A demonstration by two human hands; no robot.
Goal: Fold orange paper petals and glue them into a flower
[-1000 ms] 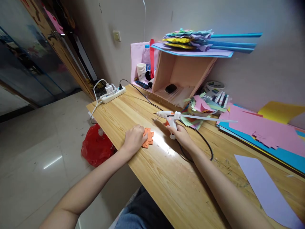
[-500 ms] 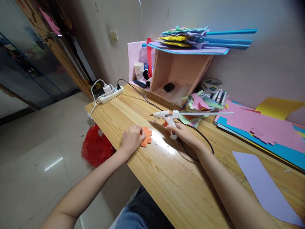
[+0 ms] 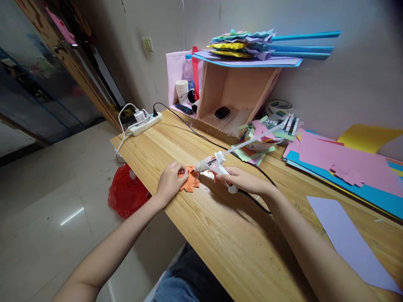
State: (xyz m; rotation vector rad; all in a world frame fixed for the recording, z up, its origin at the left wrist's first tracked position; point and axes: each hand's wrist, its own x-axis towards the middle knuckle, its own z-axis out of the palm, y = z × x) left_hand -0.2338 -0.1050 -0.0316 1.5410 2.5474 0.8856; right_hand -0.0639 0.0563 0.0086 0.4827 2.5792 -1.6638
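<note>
My left hand (image 3: 171, 180) is closed on the left edge of an orange folded-paper flower (image 3: 190, 184), which lies near the front edge of the wooden table. Wrapped round the handle of a white glue gun (image 3: 215, 165) is my right hand (image 3: 236, 178). The gun tilts down to the left, its nozzle over the flower; whether the tip touches the paper I cannot tell. A long glue stick (image 3: 256, 137) sticks out of the gun's back, pointing up and right. Its black cord trails behind my right wrist.
A white power strip (image 3: 146, 124) sits at the table's left end, above a red plastic bag (image 3: 126, 193). Behind are an open box (image 3: 236, 90), paper scraps (image 3: 258, 151) and coloured sheets (image 3: 355, 159). A purple paper piece (image 3: 349, 239) lies at right.
My right hand has moved the glue gun left and down, tilting its nozzle onto the flower area. My left hand stays on the flower; the view has shifted slightly.
</note>
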